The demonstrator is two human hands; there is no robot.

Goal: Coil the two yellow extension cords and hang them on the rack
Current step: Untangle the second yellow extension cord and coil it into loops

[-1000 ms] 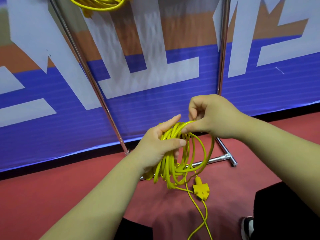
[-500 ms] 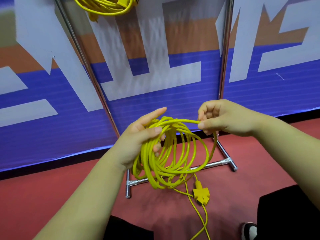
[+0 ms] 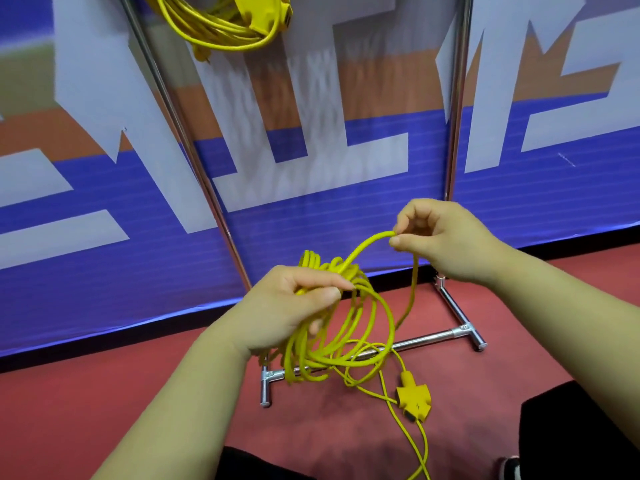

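Left hand (image 3: pixel 294 306) grips a bundle of yellow cord loops (image 3: pixel 346 327) while the right hand (image 3: pixel 440 237) pinches one strand up and to the right.

The loops hang from the left fingers in front of the rack's (image 3: pixel 460 140) chrome base bar, and the pinched strand arcs from the bundle to the right thumb and forefinger — the rest trails down past a yellow multi-socket block (image 3: pixel 414 400) above the red floor (image 3: pixel 104 393). A second coiled cord (image 3: pixel 221 26) already hangs at the rack's top left, before a blue, orange and white banner (image 3: pixel 311 220).
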